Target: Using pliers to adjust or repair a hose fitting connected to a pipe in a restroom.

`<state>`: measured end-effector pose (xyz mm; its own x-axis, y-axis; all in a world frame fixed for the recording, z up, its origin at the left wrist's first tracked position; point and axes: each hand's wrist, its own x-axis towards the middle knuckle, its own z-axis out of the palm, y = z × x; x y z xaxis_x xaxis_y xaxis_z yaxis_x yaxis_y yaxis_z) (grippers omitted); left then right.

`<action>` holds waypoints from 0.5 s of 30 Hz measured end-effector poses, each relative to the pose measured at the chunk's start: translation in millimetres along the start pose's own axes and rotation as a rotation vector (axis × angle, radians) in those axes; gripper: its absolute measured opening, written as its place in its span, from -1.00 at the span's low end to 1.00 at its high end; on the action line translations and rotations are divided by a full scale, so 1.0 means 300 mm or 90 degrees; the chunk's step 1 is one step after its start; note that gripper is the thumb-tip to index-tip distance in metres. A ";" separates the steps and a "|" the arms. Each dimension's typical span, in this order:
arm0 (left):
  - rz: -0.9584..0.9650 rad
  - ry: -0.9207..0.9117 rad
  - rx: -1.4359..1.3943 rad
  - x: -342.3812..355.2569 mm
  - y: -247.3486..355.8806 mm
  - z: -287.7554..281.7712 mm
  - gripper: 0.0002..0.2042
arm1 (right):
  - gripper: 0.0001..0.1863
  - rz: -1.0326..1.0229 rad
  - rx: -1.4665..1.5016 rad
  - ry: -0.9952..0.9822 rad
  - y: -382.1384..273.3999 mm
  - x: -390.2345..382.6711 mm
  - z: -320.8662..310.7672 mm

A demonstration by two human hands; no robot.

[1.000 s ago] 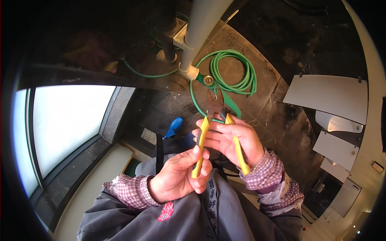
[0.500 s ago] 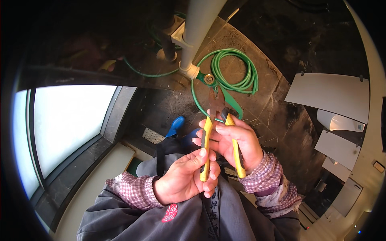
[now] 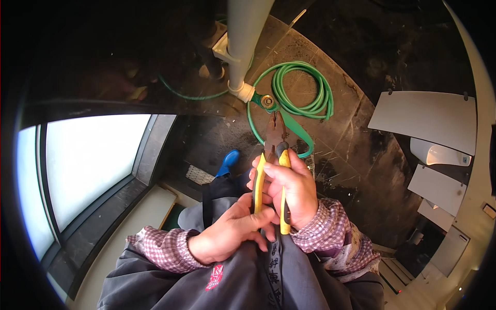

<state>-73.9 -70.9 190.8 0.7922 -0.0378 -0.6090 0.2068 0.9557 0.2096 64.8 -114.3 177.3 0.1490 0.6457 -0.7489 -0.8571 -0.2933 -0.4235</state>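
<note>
A pair of combination pliers [image 3: 275,132] with rusty jaws and yellow-and-black handles is held in front of me, jaws pointing away. My right hand [image 3: 297,191] is wrapped round the handles, its thumb lying across toward the left one. The lower end of the left handle sits between the thumb and fingers of my left hand [image 3: 232,230]. Just past the jaw tips is a green fitting with a round brass-coloured end [image 3: 267,102], joined to a white pipe elbow [image 3: 241,92]. Whether the jaws touch it, I cannot tell.
A coiled green hose [image 3: 305,111] lies on the dark, stained floor [image 3: 336,150] beyond my hands. The thick white pipe [image 3: 248,36] rises at the top. Grey partition panels [image 3: 423,119] and a white urinal [image 3: 439,154] are at right; a bright frosted window [image 3: 93,160] is at left.
The pliers' handles have come closer together and the jaws have narrowed. My right hand has moved left around them, and my left thumb has slid down to the handle's end.
</note>
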 end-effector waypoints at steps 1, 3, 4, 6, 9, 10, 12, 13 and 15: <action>0.009 0.014 0.066 -0.006 0.008 -0.011 -0.61 | -0.79 -0.022 -0.008 0.017 0.014 0.004 -0.003; 0.023 0.035 0.134 -0.021 0.015 -0.013 -0.54 | -0.79 -0.054 -0.018 0.027 0.051 0.017 -0.005; 0.023 0.056 0.185 -0.023 0.016 -0.009 -0.49 | -0.80 -0.073 -0.038 0.030 0.068 0.025 -0.004; 0.022 0.079 0.236 -0.026 0.005 -0.017 -0.44 | -0.84 -0.105 -0.071 0.045 0.091 0.032 0.004; 0.013 0.140 0.451 -0.012 0.007 -0.028 -0.15 | -0.85 -0.136 -0.101 0.054 0.113 0.044 0.007; 0.014 0.142 0.455 -0.008 0.019 -0.017 -0.15 | -0.85 -0.138 -0.098 0.052 0.111 0.040 0.014; -0.005 0.177 0.589 0.005 0.030 -0.008 -0.15 | -0.83 -0.154 -0.090 0.055 0.111 0.039 0.015; -0.012 0.184 0.580 0.008 0.022 -0.014 -0.18 | -0.83 -0.157 -0.086 0.053 0.109 0.038 0.015; 0.014 0.187 0.548 -0.001 0.026 -0.006 -0.24 | -0.81 -0.138 -0.062 0.047 0.104 0.034 0.018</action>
<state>-73.4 -62.9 191.2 0.6473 0.1664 -0.7439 0.6444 0.4019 0.6506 37.1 -113.1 159.2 0.3628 0.6492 -0.6685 -0.7501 -0.2222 -0.6229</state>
